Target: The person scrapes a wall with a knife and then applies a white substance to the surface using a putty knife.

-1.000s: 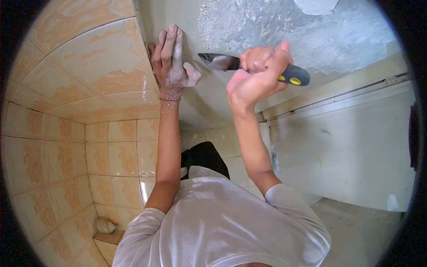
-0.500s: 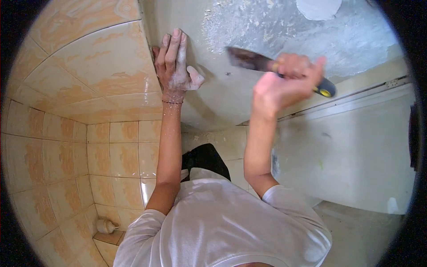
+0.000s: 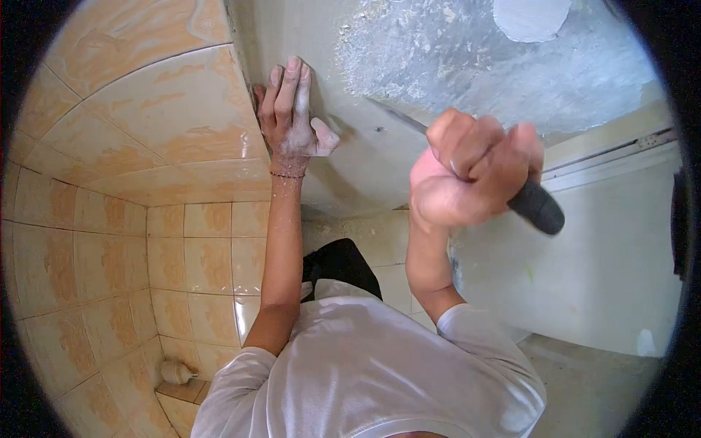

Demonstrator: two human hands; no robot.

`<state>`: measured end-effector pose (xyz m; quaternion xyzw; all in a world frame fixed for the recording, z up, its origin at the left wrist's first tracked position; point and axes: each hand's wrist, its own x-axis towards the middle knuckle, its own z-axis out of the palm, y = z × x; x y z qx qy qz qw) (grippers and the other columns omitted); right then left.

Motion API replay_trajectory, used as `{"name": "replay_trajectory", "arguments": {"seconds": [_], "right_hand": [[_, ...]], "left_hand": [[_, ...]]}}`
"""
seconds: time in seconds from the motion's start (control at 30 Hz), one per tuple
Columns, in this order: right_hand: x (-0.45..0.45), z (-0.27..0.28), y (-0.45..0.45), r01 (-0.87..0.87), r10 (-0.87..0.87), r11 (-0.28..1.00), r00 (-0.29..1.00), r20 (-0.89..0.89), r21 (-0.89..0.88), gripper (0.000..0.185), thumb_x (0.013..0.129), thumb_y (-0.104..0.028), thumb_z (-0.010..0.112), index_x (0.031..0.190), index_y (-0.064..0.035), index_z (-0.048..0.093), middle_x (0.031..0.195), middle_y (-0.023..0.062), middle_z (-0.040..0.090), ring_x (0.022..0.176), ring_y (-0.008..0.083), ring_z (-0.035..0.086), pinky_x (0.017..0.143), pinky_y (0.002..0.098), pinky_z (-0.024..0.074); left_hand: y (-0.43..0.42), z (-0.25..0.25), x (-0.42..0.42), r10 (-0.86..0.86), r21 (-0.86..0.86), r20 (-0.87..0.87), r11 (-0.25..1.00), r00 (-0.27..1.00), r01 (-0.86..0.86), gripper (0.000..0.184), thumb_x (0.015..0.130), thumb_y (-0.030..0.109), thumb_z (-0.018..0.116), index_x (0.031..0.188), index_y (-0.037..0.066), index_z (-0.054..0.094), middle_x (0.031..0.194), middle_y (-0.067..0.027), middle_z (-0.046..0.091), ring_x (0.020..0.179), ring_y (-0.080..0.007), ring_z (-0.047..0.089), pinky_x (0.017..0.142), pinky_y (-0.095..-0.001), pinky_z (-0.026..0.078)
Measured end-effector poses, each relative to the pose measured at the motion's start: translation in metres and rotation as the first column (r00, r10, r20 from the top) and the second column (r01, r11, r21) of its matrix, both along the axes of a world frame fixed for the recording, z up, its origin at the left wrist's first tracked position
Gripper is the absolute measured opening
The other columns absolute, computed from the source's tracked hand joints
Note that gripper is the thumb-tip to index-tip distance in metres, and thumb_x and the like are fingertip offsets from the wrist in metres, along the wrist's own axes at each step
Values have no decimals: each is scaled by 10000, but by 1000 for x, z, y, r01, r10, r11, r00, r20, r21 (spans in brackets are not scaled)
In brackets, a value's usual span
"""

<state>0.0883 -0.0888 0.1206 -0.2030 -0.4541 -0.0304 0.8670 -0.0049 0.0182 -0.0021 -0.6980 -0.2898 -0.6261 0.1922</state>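
Note:
My right hand (image 3: 475, 168) is wrapped round the dark handle (image 3: 538, 208) of a scraper. The scraper's blade (image 3: 398, 115) points up and left, seen nearly edge-on, with its tip by the lower left border of the rough stripped patch (image 3: 453, 62). Whether the tip touches the wall I cannot tell. White dust covers my left hand (image 3: 292, 120), which lies with its fingers stretched out on the pale painted wall (image 3: 350, 164), beside the tiled edge. Its thumb sticks out to the right, and it holds nothing.
Orange-and-cream tiles (image 3: 146, 109) line the wall on the left. A round whitish patch (image 3: 531, 16) shows at the top. A pale door-like panel (image 3: 569, 255) with a metal strip (image 3: 613, 153) stands at right. A small whitish object (image 3: 175, 372) rests on a tiled ledge low at left.
My right hand has rolled over, turning the blade from broadside to nearly edge-on. The handle's end has dropped lower. My left hand stays on the wall.

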Motion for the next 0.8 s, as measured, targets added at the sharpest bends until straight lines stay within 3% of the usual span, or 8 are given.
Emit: {"name": "replay_trajectory", "arguments": {"seconds": [0.17, 0.3, 0.33, 0.5, 0.57, 0.6, 0.73, 0.8], "right_hand": [[-11, -1, -3, -117, 88, 956, 989, -119, -268, 186, 781, -47, 536, 680, -77, 383, 459, -20, 259, 360, 99, 215, 354, 273, 219], [-3, 8, -30, -239, 239, 971, 970, -47, 5, 127, 775, -17, 528, 723, -61, 421, 456, -9, 264, 370, 92, 199, 356, 284, 196], [4, -2, -9, -11, 4, 991, 998, 56, 132, 229, 827, -52, 486, 648, -84, 347, 451, -14, 237, 370, 81, 182, 358, 269, 178], [-1, 10, -20, 24, -18, 992, 999, 50, -122, 296, 871, -110, 470, 632, -96, 295, 440, -21, 201, 369, 82, 163, 364, 267, 180], [2, 13, -35, -284, 285, 958, 958, -33, 29, 291, 853, -40, 499, 648, -94, 299, 448, -25, 222, 362, 86, 183, 363, 275, 198], [23, -3, -22, -195, 192, 981, 959, 208, -2, 327, 886, -51, 482, 642, -114, 272, 448, -31, 221, 360, 81, 181, 368, 271, 197], [1, -19, -5, 78, -65, 972, 996, 66, -221, 341, 922, -115, 447, 640, -132, 256, 448, -26, 240, 374, 72, 194, 386, 252, 187], [6, -10, -17, 44, -11, 984, 982, 189, -170, 333, 923, -108, 450, 644, -128, 268, 446, -27, 245, 374, 71, 197, 382, 257, 194]], "left_hand": [[0, 1, -1, -31, 27, 14, 999, 999, 31, 700, 889, 492, 278, 1322, -26, 462, 1359, -162, 449, 1244, -369, 408, 1043, -458, 328], [0, 3, 0, -19, 18, 24, 1000, 1000, 19, 681, 892, 470, 278, 1315, -27, 472, 1356, -158, 453, 1239, -366, 415, 1043, -455, 327], [-1, 3, 0, -19, 16, 21, 1000, 1000, 19, 681, 892, 470, 278, 1315, -27, 472, 1356, -158, 453, 1239, -366, 415, 1043, -455, 327], [-1, 2, 1, 6, 19, 26, 1000, 1000, -6, 690, 898, 479, 258, 1314, -28, 473, 1349, -166, 459, 1242, -366, 415, 1038, -455, 331], [1, 4, 2, 5, 34, 32, 999, 999, -6, 693, 900, 484, 259, 1313, -30, 473, 1349, -168, 458, 1241, -367, 417, 1037, -458, 332], [0, 3, 1, -2, 39, 30, 999, 1000, 1, 697, 902, 490, 259, 1311, -32, 473, 1349, -169, 458, 1240, -369, 419, 1037, -461, 333], [0, 3, 5, -58, 13, 118, 998, 991, 57, 601, 773, 317, 382, 1263, 9, 545, 1353, -69, 472, 1240, -295, 423, 1071, -466, 285], [0, 4, 2, -13, 41, 27, 999, 1000, 12, 697, 906, 494, 263, 1301, -38, 479, 1349, -177, 454, 1239, -373, 421, 1045, -467, 329]]}}
